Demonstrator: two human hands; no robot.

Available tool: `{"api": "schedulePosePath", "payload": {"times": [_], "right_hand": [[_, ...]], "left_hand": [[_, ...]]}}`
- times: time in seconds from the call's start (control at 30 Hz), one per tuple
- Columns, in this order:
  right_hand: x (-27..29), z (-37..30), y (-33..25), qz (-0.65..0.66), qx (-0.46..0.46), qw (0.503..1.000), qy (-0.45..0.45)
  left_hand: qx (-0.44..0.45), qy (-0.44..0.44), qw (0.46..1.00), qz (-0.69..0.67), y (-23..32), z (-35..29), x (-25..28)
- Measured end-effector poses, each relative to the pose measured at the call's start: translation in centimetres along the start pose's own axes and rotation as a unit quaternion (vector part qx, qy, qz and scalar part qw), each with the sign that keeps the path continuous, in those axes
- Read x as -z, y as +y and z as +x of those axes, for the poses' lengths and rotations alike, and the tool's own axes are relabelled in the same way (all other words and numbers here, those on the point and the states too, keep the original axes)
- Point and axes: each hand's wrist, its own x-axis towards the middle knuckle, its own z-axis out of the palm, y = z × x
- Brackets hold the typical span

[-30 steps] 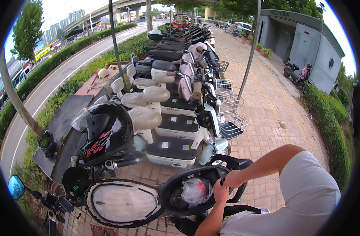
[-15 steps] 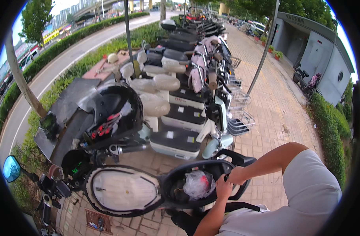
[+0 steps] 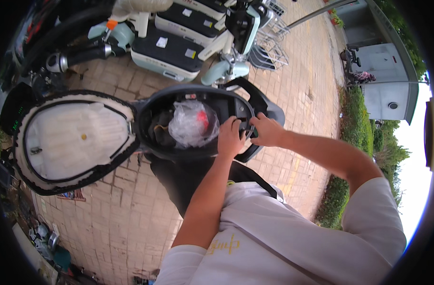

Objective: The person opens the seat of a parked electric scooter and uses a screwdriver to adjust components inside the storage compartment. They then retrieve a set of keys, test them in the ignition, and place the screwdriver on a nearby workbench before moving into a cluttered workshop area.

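Both hands have come down to the rear rim of the scooter's open storage bin [image 3: 153, 116], left hand [image 3: 230, 137] and right hand [image 3: 267, 130] gripping that rim [image 3: 243, 124] beside the clear plastic bag [image 3: 191, 124] inside, raised seat [image 3: 74, 137] alongside.

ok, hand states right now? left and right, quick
Left hand: curled on the rim of the storage bin, holds nothing that can be seen.
Right hand: closed on the rear grab rail.

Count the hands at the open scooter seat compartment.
2: left hand on the compartment rim beside the clear plastic bag; right hand just right, at the rear edge.
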Motion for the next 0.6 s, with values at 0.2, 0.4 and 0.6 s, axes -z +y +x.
{"api": "schedulePosePath", "payload": {"times": [0.2,0.4,0.6], "right_hand": [[1.1,2.5,-0.2,-0.163,0.156,0.949,-0.22],[1.3,2.5,-1.1,-0.144,0.136,0.952,-0.232],[-0.2,2.0,-1.6,0.098,-0.176,0.973,-0.113]], "left_hand": [[0.048,-0.026,0.998,-0.004,-0.3,0.2,-0.2],[0.104,-0.067,0.991,-0.047,-0.5,0.4,0.2],[0.112,-0.1,0.987,-0.063,-0.9,0.4,0.3]]}}
